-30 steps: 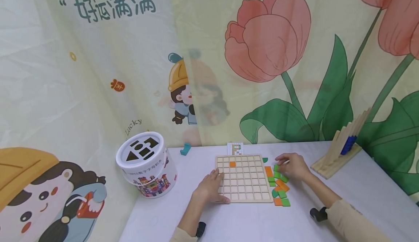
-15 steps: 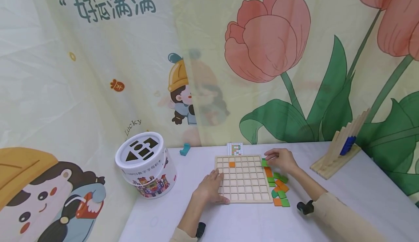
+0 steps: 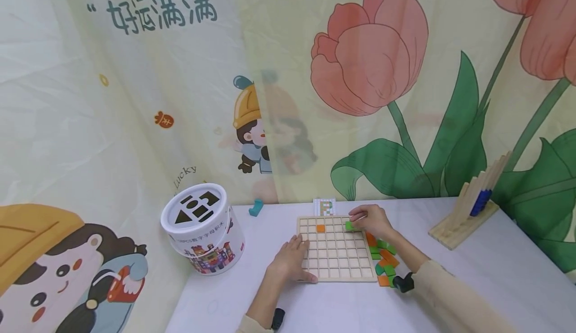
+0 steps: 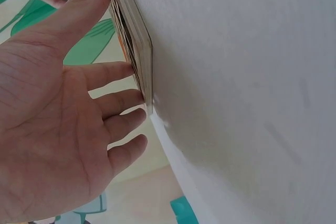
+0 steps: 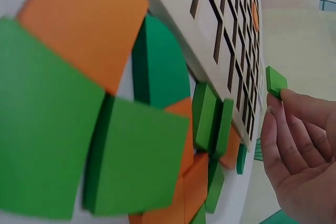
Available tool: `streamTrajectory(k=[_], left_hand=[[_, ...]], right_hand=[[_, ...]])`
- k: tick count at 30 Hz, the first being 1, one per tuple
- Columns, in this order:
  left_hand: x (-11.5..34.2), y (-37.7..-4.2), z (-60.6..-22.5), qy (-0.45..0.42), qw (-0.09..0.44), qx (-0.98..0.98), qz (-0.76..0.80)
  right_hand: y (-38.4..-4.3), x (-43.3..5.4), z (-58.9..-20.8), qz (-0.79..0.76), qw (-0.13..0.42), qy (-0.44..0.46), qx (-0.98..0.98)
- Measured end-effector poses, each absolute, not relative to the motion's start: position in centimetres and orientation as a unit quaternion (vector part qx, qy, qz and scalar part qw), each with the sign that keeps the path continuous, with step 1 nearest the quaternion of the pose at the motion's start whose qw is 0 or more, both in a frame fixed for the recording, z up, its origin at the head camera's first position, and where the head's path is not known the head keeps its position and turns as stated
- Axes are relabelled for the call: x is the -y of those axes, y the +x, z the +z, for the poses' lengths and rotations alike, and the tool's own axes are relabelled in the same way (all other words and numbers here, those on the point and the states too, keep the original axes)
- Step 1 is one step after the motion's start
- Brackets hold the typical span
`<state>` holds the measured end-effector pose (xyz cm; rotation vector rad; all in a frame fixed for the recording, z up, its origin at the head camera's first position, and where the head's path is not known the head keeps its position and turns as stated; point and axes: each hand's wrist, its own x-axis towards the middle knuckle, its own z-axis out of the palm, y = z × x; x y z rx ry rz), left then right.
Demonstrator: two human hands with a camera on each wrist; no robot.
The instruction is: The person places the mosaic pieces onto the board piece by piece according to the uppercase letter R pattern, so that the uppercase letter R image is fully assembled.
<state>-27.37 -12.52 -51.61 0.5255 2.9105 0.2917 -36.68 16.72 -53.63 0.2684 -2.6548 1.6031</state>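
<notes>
Near the centre of the head view, a little low and right, the right hand (image 3: 374, 221) has its grip pinched on a green tile (image 3: 349, 226), thumb against fingertips, just over the upper right part of a wooden grid board (image 3: 333, 279); in the right wrist view that tile is at the right of the frame, held tilted between thumb and fingers, beside the far end of the board; the left hand (image 3: 290, 260) has a released grip, its fingers extended against the board's left edge and its thumb lying at the lower left corner; the board lies flat on the white counter (image 3: 211, 303), low and right of centre in the frame, with one orange tile (image 3: 321, 228) seated in a cell toward its upper left; a cluster of loose tiles (image 3: 389, 261), orange and two shades of green, lies along the board's right side, some of them overlapping; a small patterned card (image 3: 324, 206) lies just beyond the board's top edge; a teal block (image 3: 256, 207) lies farther left, near the back of the counter; a white bucket (image 3: 202, 228) with shaped holes in its lid stands left of centre; a wooden stand (image 3: 470, 203) with blue pieces is at the right, before a backdrop (image 3: 288, 33) printed with tulips.
</notes>
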Motion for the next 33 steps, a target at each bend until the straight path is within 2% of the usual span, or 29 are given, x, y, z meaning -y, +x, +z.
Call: streamTrajectory(k=[27, 33], left_hand=[[12.2, -27.4, -51.6, 0.17, 0.09, -0.977, 0.094], [12.2, -27.4, -51.6, 0.17, 0.089, -0.977, 0.089]], right_hand=[[-38.2, -11.3, -55.0, 0.505, 0.023, 0.092, 0.858], [-38.2, -10.6, -55.3, 0.48, 0.043, 0.1, 0.871]])
